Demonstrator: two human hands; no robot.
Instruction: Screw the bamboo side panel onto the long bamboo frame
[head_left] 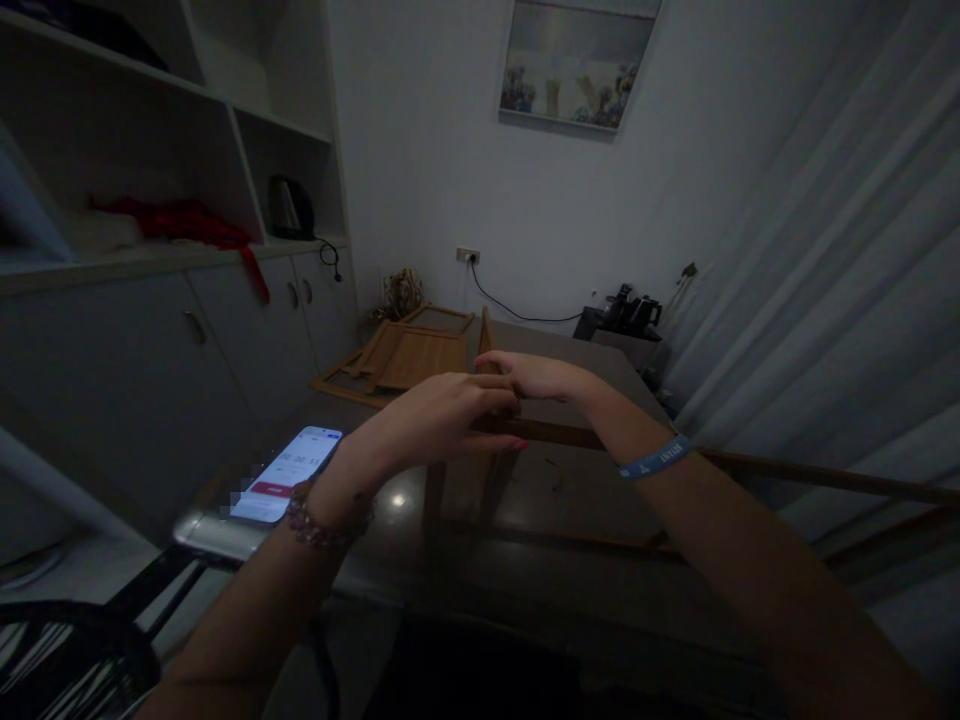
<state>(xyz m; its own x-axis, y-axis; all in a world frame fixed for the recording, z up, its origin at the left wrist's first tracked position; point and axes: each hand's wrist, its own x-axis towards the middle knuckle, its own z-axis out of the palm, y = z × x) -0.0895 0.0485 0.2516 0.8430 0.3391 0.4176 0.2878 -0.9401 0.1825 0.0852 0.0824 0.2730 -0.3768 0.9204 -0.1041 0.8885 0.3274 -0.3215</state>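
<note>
My left hand (pixel 454 410) and my right hand (pixel 536 376) meet at the corner of a wooden frame (pixel 559 432). The fingers of the left hand bend over the top of this corner, and its thumb stretches along the near side. Close against it, the right hand curls its fingers round an upright wooden board (pixel 486 335); some fingertips are hidden. From the hands, the frame's long rails run off to the right, passing behind my right forearm. Whatever small part may lie between the fingers cannot be made out in the dim light.
Flat wooden panels and frames (pixel 420 358) lie stacked on the table (pixel 592 350), left of the hands. A lit phone (pixel 289 475) rests near my left wrist. Shelves with a kettle (pixel 290 207) stand left; black appliances (pixel 626 312) stand at the back right, beside a curtain (pixel 840 250).
</note>
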